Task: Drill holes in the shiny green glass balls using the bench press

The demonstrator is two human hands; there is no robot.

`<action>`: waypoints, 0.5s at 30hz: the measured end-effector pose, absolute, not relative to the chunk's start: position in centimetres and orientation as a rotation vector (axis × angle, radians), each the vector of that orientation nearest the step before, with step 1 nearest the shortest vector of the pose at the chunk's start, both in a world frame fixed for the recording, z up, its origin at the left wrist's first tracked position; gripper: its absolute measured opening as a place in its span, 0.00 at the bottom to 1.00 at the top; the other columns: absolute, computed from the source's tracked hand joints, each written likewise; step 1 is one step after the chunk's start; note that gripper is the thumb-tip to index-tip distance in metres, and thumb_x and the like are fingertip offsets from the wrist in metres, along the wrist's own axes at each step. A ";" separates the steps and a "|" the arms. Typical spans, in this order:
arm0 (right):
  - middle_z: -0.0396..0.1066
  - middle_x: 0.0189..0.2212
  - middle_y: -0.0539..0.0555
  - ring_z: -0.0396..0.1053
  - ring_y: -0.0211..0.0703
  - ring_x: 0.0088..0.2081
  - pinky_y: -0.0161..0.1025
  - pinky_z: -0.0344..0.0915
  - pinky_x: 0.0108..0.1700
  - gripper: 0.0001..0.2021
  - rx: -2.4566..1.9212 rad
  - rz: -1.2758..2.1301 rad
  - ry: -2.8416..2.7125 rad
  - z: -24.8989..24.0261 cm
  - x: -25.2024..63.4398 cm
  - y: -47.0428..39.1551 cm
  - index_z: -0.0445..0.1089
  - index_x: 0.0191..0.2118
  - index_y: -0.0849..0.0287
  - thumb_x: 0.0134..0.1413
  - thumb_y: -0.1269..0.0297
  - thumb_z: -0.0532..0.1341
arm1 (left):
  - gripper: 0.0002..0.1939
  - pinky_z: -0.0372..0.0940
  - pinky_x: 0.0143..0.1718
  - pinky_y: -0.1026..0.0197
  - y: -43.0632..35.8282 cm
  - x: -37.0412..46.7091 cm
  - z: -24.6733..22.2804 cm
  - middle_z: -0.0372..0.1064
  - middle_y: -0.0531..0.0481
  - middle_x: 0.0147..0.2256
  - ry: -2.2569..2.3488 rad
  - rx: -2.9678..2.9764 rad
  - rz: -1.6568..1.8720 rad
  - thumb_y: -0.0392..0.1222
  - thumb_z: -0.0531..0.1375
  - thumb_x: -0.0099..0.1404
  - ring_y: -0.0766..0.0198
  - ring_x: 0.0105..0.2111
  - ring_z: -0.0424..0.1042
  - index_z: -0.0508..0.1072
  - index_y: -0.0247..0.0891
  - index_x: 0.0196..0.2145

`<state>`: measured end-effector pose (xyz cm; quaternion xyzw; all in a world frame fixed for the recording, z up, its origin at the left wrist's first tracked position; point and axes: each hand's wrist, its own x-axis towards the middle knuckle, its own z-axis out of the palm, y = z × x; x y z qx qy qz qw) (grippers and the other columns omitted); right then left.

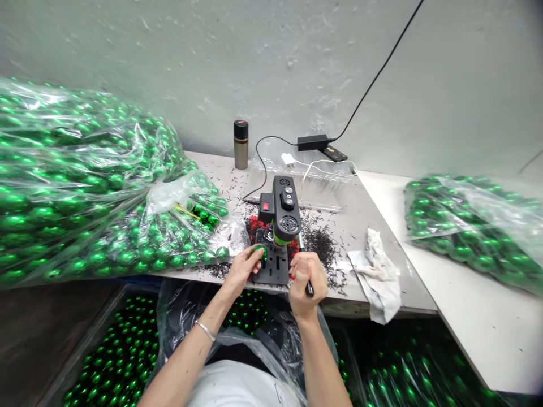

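In the head view a small black machine that looks like a bench drill press [287, 204] stands on the table, with a red switch on its left side. My left hand [242, 270] pinches a shiny green ball [262, 252] over the left part of the slotted black base [278, 274]. My right hand [309, 277] is wrapped round the black-ended lever [310, 290] at the machine's right side. The machine's head hides whatever tool sits beneath it.
Bulging clear bags of green balls lie left [106, 198] and right [470, 226]. Black shavings [320, 249] and red bits surround the machine. A bottle [241, 146], power adapter [313, 142], clear plastic tray [326, 189] and stained cloth [376, 277] share the table. Ball-filled containers [123, 345] stand below.
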<state>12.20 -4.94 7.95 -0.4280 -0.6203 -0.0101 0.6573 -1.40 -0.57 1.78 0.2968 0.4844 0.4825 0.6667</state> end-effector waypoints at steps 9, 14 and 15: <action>0.64 0.25 0.48 0.64 0.35 0.28 0.36 0.61 0.30 0.14 -0.953 -0.014 -1.439 8.5 12.3 -5.0 0.60 0.27 0.56 0.65 0.75 0.52 | 0.20 0.66 0.35 0.60 -0.8 -0.4 -0.1 0.75 0.51 0.29 1.472 1.548 1.056 0.47 0.66 0.62 0.62 0.28 0.71 0.79 0.39 0.50; 0.64 0.25 0.48 0.65 0.36 0.28 0.36 0.61 0.31 0.14 -0.949 -0.012 -1.437 8.5 12.3 -5.0 0.60 0.27 0.56 0.64 0.75 0.52 | 0.17 0.70 0.39 0.58 -0.6 -0.1 -1.0 0.77 0.48 0.34 1.512 1.807 1.103 0.46 0.64 0.65 0.58 0.33 0.75 0.78 0.41 0.51; 0.64 0.25 0.48 0.65 0.35 0.28 0.36 0.61 0.31 0.14 -0.950 -0.014 -1.440 8.5 12.3 -5.0 0.60 0.26 0.56 0.64 0.75 0.52 | 0.16 0.70 0.40 0.57 -0.4 0.0 -1.1 0.77 0.48 0.36 1.499 1.845 1.124 0.45 0.64 0.66 0.57 0.35 0.75 0.77 0.41 0.50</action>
